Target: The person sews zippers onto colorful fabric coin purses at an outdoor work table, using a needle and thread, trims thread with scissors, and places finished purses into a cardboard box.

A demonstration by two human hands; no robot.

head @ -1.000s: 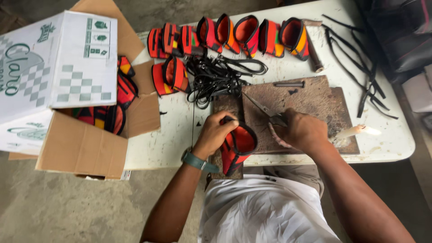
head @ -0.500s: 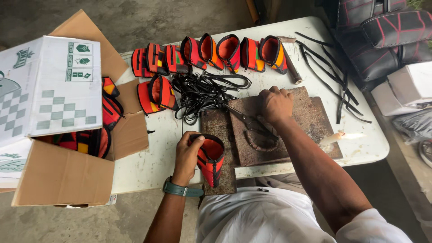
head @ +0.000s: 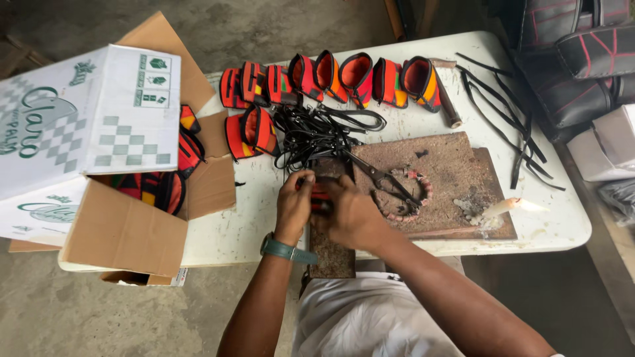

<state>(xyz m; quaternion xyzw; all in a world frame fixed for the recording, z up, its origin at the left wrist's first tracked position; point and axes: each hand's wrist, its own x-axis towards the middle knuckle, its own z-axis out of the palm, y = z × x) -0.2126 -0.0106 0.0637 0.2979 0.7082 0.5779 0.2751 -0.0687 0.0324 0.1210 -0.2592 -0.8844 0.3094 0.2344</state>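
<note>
My left hand (head: pixel 294 205) and my right hand (head: pixel 350 213) are both closed around one small red and black pouch (head: pixel 320 198), held over a narrow brown board (head: pixel 329 251) at the table's near edge. Only a sliver of the pouch shows between my fingers. My left wrist wears a teal watch (head: pixel 286 250). Just right of my hands, black scissors (head: pixel 383 180) lie on a wide rusty-brown work board (head: pixel 456 172), beside a reddish beaded loop (head: pixel 418 201). A tangle of black cords (head: pixel 317 132) lies right behind my hands.
A row of red, orange and black pouches (head: pixel 331 78) lines the back of the white table (head: pixel 549 225). An open cardboard box (head: pixel 119 225) holding more pouches stands at left. A lit candle (head: pixel 509 206), black straps (head: pixel 509 119) and a wooden-handled tool (head: pixel 447 99) lie at right.
My right hand has left the scissors on the brown board and come back to the pouch. Both hands now grip the pouch, which sits a little farther onto the table.
</note>
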